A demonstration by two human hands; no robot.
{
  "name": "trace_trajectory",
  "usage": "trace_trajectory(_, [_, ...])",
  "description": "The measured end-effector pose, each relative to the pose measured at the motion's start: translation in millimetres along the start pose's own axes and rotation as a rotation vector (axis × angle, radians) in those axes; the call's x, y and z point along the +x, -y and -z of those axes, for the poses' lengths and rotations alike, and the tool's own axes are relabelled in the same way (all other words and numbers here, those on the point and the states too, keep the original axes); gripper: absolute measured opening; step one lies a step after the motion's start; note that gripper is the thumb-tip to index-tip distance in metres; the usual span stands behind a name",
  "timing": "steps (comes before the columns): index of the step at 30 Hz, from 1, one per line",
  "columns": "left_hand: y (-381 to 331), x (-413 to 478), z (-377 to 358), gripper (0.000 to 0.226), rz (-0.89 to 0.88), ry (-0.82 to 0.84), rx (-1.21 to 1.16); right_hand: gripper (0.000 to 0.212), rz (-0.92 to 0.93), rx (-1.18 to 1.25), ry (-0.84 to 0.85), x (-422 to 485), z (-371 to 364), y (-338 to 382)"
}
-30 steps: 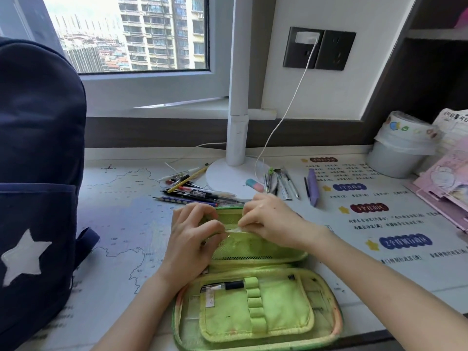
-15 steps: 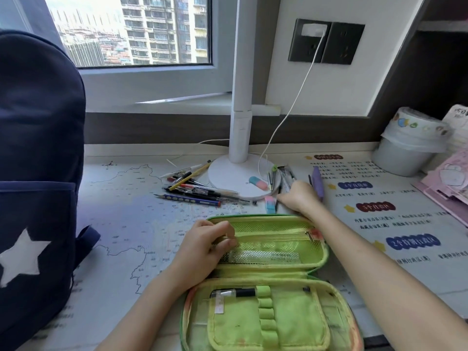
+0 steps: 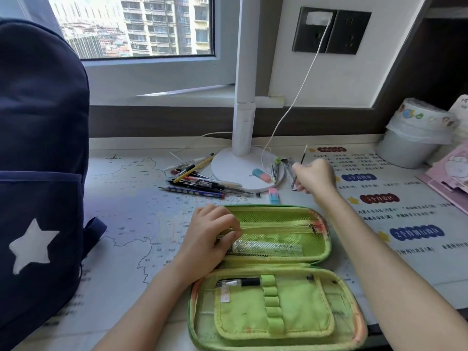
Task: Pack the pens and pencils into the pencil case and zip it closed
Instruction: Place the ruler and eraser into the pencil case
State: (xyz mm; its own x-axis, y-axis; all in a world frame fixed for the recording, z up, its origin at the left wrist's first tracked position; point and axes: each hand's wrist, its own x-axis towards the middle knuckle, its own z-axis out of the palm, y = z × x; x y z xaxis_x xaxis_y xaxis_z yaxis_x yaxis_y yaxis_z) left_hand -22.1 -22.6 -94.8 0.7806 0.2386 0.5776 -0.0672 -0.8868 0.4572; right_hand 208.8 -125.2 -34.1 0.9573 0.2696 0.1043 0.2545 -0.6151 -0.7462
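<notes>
A light green pencil case (image 3: pixel 326 252) lies open near the desk's front edge, with a black pen (image 3: pixel 240 283) in its lower half and a ruler behind the upper half's mesh. My left hand (image 3: pixel 207 239) pinches the left end of the mesh pocket. My right hand (image 3: pixel 315 177) is closed around several thin pens (image 3: pixel 293 178) right of the lamp base, one tip sticking up. A pile of pens and pencils (image 3: pixel 200 183) lies left of the lamp base. Two pink-and-blue erasers (image 3: pixel 262 174) (image 3: pixel 274 195) lie nearby.
A dark blue backpack (image 3: pixel 40 173) with a white star stands at the left. A white lamp (image 3: pixel 244 102) rises at the back with a charging cable (image 3: pixel 291 105) to the wall socket. A white bin (image 3: pixel 415 138) and pink papers (image 3: pixel 448 176) sit at the right.
My right hand left the case's mesh pocket, reached back right to the pens beside the lamp base and closed on them. The purple pen that lay there is no longer visible.
</notes>
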Motion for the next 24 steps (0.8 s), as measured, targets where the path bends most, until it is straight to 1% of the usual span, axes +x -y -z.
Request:
trace_trajectory(1, [-1.0, 0.9, -0.2, 0.007, 0.0, -0.015, -0.005, 0.021, 0.143, 0.024, -0.039, -10.0, 8.1, 3.2])
trace_trajectory(2, [-2.1, 1.4, -0.3, 0.007, -0.001, -0.029, -0.011, 0.016, 0.286, 0.067, -0.002, -23.7, 14.8, 8.1])
trace_trajectory(3, [-2.9, 1.6, -0.2, 0.007, -0.004, -0.042, -0.018, 0.01, 0.398, 0.105, 0.114, -37.8, 17.7, 12.5])
trace_trajectory(4, [-3.8, 1.9, -0.3, 0.007, -0.01, -0.056, -0.022, 0.006, 0.477, 0.107, 0.276, -53.0, 19.9, 16.5])
trace_trajectory(5, [-4.4, 2.3, -0.2, 0.007, -0.015, -0.068, -0.021, 0.005, 0.536, 0.044, 0.426, -66.0, 19.7, 18.0])
trace_trajectory(6, [-4.1, 1.5, -0.2, 0.008, -0.014, -0.073, -0.018, 0.006, 0.6, -0.087, 0.537, -76.6, 18.0, 18.5])
trace_trajectory(8, [-3.6, 1.2, -0.4, 0.01, -0.005, -0.067, -0.003, 0.011, 0.767, -0.37, 0.643, -87.8, 18.3, 17.9])
trace_trajectory(10, [-2.5, 0.8, -0.4, 0.01, 0.012, -0.043, 0.013, 0.016, 0.827, -0.501, 0.758, -92.4, 23.9, 19.3])
trace_trajectory(11, [-2.2, 0.6, -1.0, 0.01, 0.02, -0.032, 0.009, 0.017, 0.811, -0.505, 0.83, -90.8, 27.4, 19.3])
trace_trajectory(12, [-2.0, 0.6, -1.4, 0.01, 0.031, -0.027, -0.005, 0.017, 0.762, -0.442, 0.893, -88.8, 31.7, 19.6])
trace_trajectory(13, [-1.7, 0.9, -1.4, 0.01, 0.044, -0.027, -0.026, 0.017, 0.696, -0.326, 0.892, -82.9, 33.9, 18.3])
trace_trajectory(14, [-1.5, 1.0, -1.5, 0.011, 0.057, -0.031, -0.046, 0.017, 0.624, -0.188, 0.787, -71.5, 34.1, 15.4])
trace_trajectory(15, [-1.2, 1.8, -1.6, 0.012, 0.068, -0.035, -0.061, 0.018, 0.548, -0.106, 0.572, -53.7, 31.0, 10.9])
trace_trajectory(16, [-1.2, 2.5, -2.1, 0.013, 0.079, -0.04, -0.071, 0.02, 0.489, -0.132, 0.321, -34.6, 26.2, 6.1])
trace_trajectory(17, [-1.0, 3.5, -2.1, 0.014, 0.089, -0.043, -0.08, 0.021, 0.427, -0.235, 0.137, -16.6, 20.0, 1.3])
trace_trajectory(18, [-0.7, 4.1, -2.3, 0.016, 0.097, -0.045, -0.088, 0.024, 0.349, -0.341, 0.072, -0.7, 12.0, -3.8])
trace_trajectory(20, [0.1, 5.1, -3.0, 0.018, 0.105, -0.048, -0.103, 0.032, 0.192, -0.48, 0.131, 22.8, -8.0, -10.9])
trace_trajectory(22, [1.3, 5.6, -3.1, 0.018, 0.106, -0.049, -0.108, 0.035, 0.111, -0.542, 0.151, 38.2, -24.6, -12.3])
trace_trajectory(24, [2.3, 5.5, -3.3, 0.017, 0.107, -0.048, -0.118, 0.04, 0.026, -0.547, 0.143, 46.0, -30.6, -8.6])
